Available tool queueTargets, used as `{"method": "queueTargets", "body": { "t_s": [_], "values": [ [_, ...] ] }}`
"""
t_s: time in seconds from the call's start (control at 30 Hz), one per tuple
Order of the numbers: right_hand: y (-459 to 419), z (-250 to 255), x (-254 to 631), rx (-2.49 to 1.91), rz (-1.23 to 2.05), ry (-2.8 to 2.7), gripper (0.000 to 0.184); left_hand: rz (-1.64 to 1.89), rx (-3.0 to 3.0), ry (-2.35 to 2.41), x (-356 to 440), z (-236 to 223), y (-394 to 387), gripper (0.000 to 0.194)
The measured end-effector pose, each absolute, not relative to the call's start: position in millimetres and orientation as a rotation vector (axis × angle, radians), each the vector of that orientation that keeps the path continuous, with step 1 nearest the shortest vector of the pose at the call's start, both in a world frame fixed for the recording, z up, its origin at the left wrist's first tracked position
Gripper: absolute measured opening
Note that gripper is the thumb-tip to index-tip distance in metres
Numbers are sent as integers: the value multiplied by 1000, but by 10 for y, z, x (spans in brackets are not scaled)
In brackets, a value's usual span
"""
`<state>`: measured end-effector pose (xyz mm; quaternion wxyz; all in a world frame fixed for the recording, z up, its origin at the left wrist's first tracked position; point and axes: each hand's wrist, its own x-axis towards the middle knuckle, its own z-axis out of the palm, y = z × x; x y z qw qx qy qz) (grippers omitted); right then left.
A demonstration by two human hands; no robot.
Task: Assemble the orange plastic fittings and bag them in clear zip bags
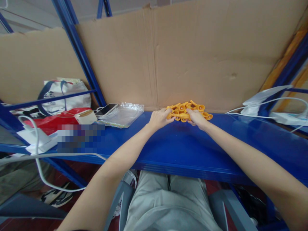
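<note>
A pile of small yellow plastic pieces (183, 107), each with a flared, cup-like end on a narrow stem, lies at the back of the blue shelf top (168, 146), close to the cardboard. My left hand (160, 117) is closed on the left side of the pile, its thumb reaching toward the middle. On the right, my right hand (196, 118) grips pieces at the front of the same pile, fingers curled under and partly hidden. Between the two hands, several stems lie side by side. Flared ends face me around them.
A clear plastic bag (127, 117) and a phone (107, 110) lie left of the pile. Farther left are a red bag (57, 121), a white tote bag (68, 96) and a white cable (38, 160). Cardboard (192, 57) walls the back. White cables (255, 115) lie right.
</note>
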<state>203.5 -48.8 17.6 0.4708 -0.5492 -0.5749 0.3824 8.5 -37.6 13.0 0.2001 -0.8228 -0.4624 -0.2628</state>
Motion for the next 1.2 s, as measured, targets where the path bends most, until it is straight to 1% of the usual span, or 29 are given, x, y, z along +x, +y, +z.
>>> {"method": "queueTargets", "body": {
  "t_s": [0.07,0.17,0.27,0.4,0.53,0.6,0.7,0.8,1.0,1.2],
  "values": [
    [-497,197,2046,-1269,1112,-1394,37,-750,-2316,-1341,89,132,-373,39],
    [-497,243,2078,-1115,1336,-1337,24,-792,-2362,-1395,74,114,-345,44],
    [-439,272,2141,-1040,1360,-1248,13,-860,-2460,-1316,34,70,-279,57],
    [-217,230,2315,-986,1095,-1088,5,-961,-2559,-1136,-29,-2,-156,68],
    [102,72,2601,-1001,662,-1033,7,-981,-2584,-1151,-87,-54,-52,68],
    [224,-27,2742,-1027,474,-1015,17,-966,-2595,-1192,-112,-77,-15,67],
    [291,-141,2886,-1145,124,-1139,31,-918,-2633,-1239,-134,-110,18,65],
    [244,-180,2924,-1252,-138,-1328,34,-876,-2675,-1243,-134,-128,18,65],
    [89,-111,2821,-1348,-304,-1658,29,-841,-2701,-1258,-97,-120,-13,63],
    [18,78,2758,-1618,-403,-1617,37,-828,-2699,-1262,-94,-127,-13,60]
  ]
}}
